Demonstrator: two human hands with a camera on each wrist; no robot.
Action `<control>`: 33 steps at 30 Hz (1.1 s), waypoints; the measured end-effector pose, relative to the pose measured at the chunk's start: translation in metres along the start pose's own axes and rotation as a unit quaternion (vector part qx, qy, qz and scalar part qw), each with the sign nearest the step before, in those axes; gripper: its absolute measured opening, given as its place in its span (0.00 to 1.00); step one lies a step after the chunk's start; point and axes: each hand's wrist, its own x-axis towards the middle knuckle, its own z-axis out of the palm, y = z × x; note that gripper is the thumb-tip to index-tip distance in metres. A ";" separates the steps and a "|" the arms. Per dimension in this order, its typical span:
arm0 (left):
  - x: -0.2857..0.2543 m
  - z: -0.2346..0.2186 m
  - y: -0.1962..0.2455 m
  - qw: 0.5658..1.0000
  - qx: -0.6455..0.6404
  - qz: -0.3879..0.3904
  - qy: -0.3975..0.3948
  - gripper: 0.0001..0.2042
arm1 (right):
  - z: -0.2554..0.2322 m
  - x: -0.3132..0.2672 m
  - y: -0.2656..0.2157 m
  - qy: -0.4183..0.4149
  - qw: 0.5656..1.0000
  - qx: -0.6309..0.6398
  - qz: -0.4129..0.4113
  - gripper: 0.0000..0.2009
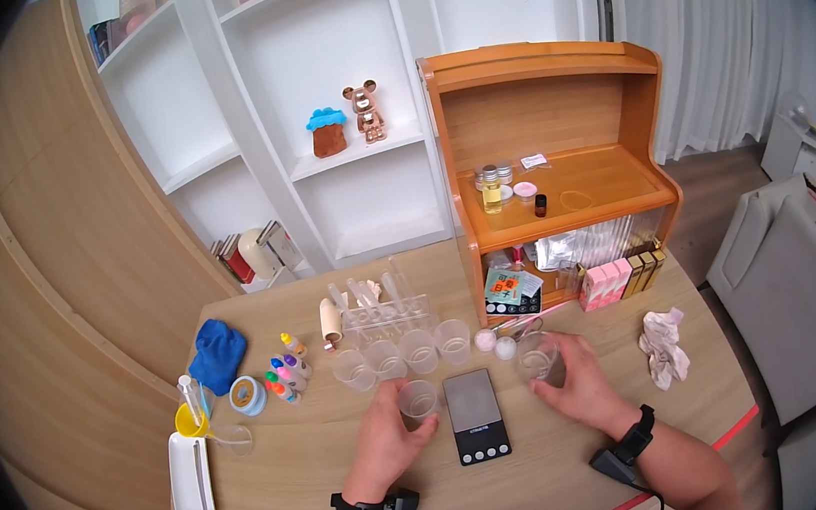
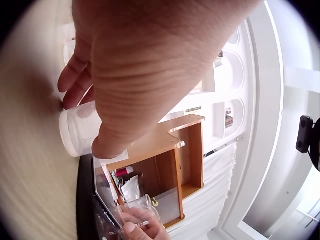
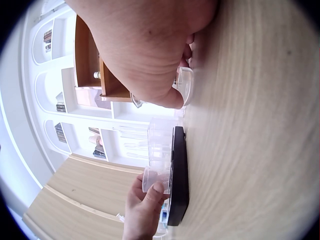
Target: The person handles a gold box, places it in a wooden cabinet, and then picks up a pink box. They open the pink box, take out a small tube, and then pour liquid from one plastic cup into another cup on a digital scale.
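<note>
Plainly, in the head view, the left hand [image 1: 393, 436] is curled round a small frosted plastic cup [image 1: 419, 401] at the bench [image 1: 282, 471], just left of a flat black rectangular scale with a grey plate [image 1: 472, 404]. The right hand [image 1: 585, 391] grips a clear round plastic cup [image 1: 537, 355] right of the scale; its contents are hard to make out.

In the left wrist view, palm and thumb hide part of the frosted cup, and the scale is cut off below.

In the right wrist view, the right hand covers much of the clear cup, fingers mostly hidden; the scale shows edge-on.
</note>
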 end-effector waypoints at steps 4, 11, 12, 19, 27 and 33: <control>0.000 0.003 -0.005 1.000 0.017 0.003 0.015 0.27 | 0.000 0.000 0.002 0.002 1.000 -0.010 -0.007 0.36; 0.000 0.010 -0.019 0.996 0.056 0.039 0.057 0.26 | -0.021 -0.007 -0.007 -0.034 0.999 -0.011 0.028 0.45; 0.001 0.009 -0.016 0.996 0.049 0.048 0.048 0.26 | -0.027 -0.008 -0.009 -0.030 0.998 -0.046 0.016 0.43; -0.005 -0.014 0.013 0.992 0.029 0.024 0.120 0.27 | -0.122 -0.017 -0.039 -0.093 0.981 -0.052 0.159 0.24; -0.006 -0.010 0.013 0.984 -0.005 0.083 0.155 0.29 | -0.137 -0.066 0.070 -0.003 0.903 -0.418 0.102 0.18; -0.010 -0.009 0.019 0.983 -0.019 0.106 0.147 0.31 | -0.111 -0.074 -0.004 -0.052 0.953 -0.278 0.108 0.15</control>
